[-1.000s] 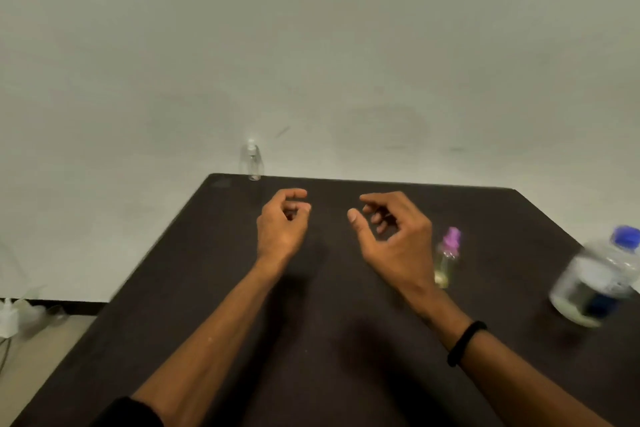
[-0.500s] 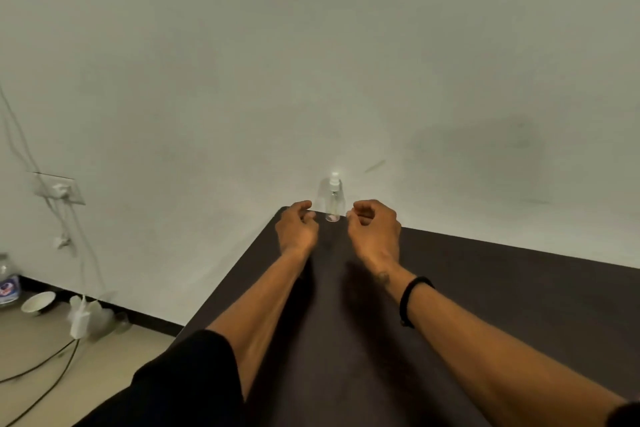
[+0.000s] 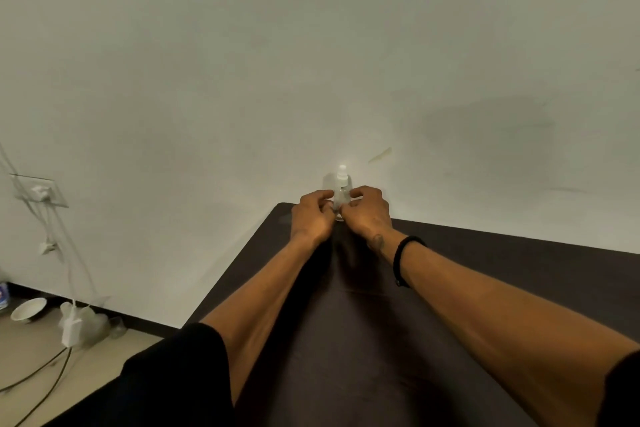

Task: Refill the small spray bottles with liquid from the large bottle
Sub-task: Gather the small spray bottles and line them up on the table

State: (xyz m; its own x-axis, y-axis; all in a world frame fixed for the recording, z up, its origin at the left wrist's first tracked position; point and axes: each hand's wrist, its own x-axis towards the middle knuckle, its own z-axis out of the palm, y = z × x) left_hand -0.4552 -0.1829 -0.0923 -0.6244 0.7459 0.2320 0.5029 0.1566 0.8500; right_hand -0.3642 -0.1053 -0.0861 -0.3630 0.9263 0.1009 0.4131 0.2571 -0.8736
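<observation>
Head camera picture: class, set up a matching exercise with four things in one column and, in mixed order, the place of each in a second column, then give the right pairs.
Things:
1. clear spray bottle
2. black wristband
3. white bowl
4. wall socket

Places:
A. on the floor, far left
B. at the far corner of the dark table, between both hands
C. on the wall, left
D. round the right forearm

Pairs: 1-B, 2-D, 3-A, 4-C

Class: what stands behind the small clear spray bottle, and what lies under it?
Behind the small clear spray bottle: a bare pale wall. Under it: the dark table; both hands hide its base.
</observation>
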